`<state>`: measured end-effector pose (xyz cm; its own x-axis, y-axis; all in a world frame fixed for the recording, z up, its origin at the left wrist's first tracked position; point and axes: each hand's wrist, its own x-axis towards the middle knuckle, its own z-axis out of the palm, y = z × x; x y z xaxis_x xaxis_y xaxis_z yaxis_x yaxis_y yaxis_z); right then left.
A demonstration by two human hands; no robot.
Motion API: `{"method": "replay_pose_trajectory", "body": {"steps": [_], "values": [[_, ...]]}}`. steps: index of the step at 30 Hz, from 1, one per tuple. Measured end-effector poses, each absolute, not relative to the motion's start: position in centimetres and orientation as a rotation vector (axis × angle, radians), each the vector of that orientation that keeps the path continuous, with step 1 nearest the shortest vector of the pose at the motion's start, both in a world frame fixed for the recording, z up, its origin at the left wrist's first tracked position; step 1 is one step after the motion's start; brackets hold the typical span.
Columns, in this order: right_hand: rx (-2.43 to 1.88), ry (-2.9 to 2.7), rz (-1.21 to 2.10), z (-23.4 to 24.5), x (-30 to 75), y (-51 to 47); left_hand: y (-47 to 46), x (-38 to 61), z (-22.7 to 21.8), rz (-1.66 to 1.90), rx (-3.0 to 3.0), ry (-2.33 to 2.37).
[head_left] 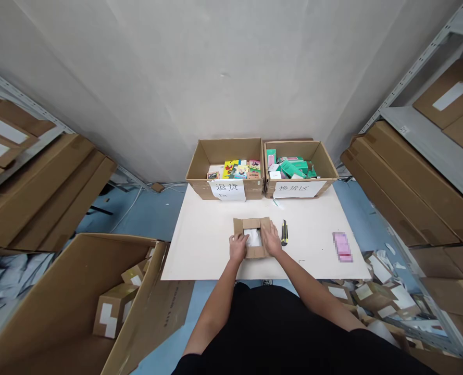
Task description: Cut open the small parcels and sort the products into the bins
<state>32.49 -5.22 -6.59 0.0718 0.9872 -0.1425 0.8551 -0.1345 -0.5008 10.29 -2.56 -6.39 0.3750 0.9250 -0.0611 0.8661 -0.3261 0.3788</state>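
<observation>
Resting on the small cardboard box [252, 253], both hands work at its open top. The left hand [238, 246] lies on the box's left edge, its fingers [243, 238] loosely spread and touching the white wrapping [253, 238] inside. The right hand [271, 239] lies flat on the right flap, its fingers [267, 228] stretched out and released, not clenched round anything. Neither hand has closed a grasp; both only press and touch. The box sits on the white tabletop [200, 245], directly under and between the fingers, its flaps folded outward.

Just to the right of the right hand's fingers lies one utility knife [284, 233], yellow and black, not touched. Well to the right of it lies one pink item [342, 246], too blurred to tell what it is.

Beyond the fingertips, at the far edge of the tabletop, stand two open cardboard bins side by side and touching: the left bin [200, 159] holds mixed coloured packets, the right bin [325, 159] mostly green ones. Each bin bears one paper label, two labels in all.

Well to the left of the left hand, on the floor, stands one large open carton [51, 291] with at least two small taped parcels [112, 310] inside.
</observation>
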Motion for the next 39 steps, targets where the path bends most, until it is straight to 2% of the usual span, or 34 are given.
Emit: {"method": "replay_pose_trajectory", "body": {"steps": [5,13,16,22,25,28,31,39], "values": [[-1.943,-2.299,0.665,-5.6,31.4,-3.2,-2.8,11.5,-5.7,-0.002,2.333,1.47],[-2.2,-2.158,0.665,-4.1,30.8,-0.4,-3.3,10.2,-4.1,0.051,1.987,1.354],[-2.225,-2.14,0.694,-4.1,30.7,1.7,-4.7,9.6,-4.7,0.037,2.029,1.303],[-2.334,-2.117,0.959,-5.1,31.3,4.3,-7.5,10.0,-6.9,0.129,2.038,1.385],[-2.278,-2.174,0.78,-5.1,31.4,2.7,-7.9,10.3,-7.3,0.145,2.023,1.389],[-2.0,-2.294,0.571,-5.2,30.6,0.3,-7.9,10.5,-7.4,0.15,2.018,1.388],[-1.803,-2.418,0.581,-5.3,28.4,-1.0,-7.8,10.6,-7.2,0.149,2.023,1.374],[-2.001,-2.406,0.656,-4.0,25.6,-0.8,-8.2,11.1,-6.5,0.068,2.063,1.447]]}}
